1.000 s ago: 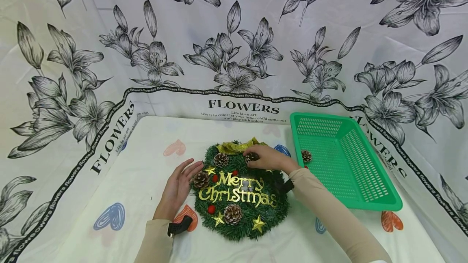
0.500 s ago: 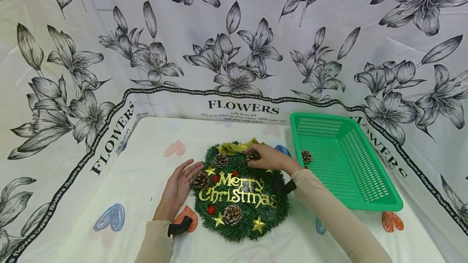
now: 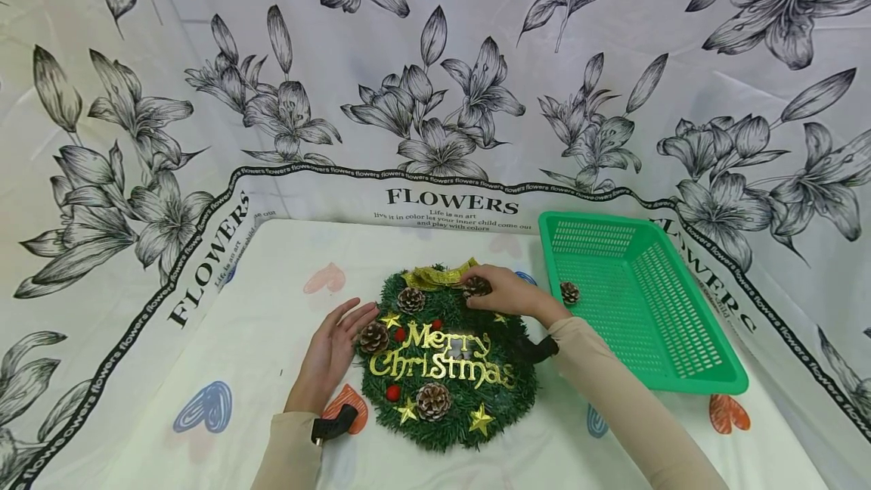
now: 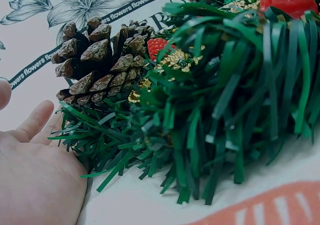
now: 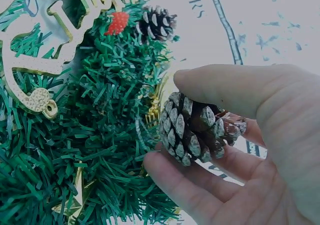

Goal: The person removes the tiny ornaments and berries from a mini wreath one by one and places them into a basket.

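A pine cone (image 5: 187, 130) is pinched in the grip of the right hand (image 3: 510, 295) at the wreath (image 3: 452, 422), whose left edge is flanked by the left hand (image 3: 331, 354), grip relaxed.

Left grip (image 3: 330, 352) lies relaxed while right grip (image 3: 512, 295) pinches.

Wreath (image 3: 457, 404): round, green, with gold lettering (image 3: 441, 364); lies flat, left hand (image 3: 328, 358) at its left edge. Cone (image 5: 192, 130): brown, pale-tipped scales; pinched in right hand (image 3: 506, 293) at wreath's upper right.
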Demonstrator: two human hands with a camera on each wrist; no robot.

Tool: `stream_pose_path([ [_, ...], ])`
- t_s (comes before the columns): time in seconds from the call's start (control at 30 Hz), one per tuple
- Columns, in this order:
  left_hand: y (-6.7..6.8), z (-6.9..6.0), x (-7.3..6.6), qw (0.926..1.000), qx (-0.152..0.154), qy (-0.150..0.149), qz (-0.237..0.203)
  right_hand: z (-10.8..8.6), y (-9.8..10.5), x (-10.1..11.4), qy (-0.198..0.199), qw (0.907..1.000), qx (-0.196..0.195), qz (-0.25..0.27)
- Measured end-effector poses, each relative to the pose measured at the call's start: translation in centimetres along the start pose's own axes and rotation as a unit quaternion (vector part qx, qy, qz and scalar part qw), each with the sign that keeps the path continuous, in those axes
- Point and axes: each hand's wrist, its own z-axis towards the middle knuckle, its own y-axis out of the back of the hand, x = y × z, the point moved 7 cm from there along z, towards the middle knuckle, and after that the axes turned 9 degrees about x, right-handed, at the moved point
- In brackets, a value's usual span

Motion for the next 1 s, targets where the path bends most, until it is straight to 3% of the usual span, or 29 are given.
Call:
stream_pose_path([
  [0.67, 0.0, -0.1, 0.0, 1.0, -0.001, 0.004, 0.009, -1.2, 1.1, -0.1, 0.024, 0.9992, -0.029, 0.015],
  [1.0, 0.1, 0.0, 0.0, 0.9999, 0.001, 0.002, 0.01, -2.3, 2.1, -0.2, 0.013, 0.9989, -0.042, 0.017],
])
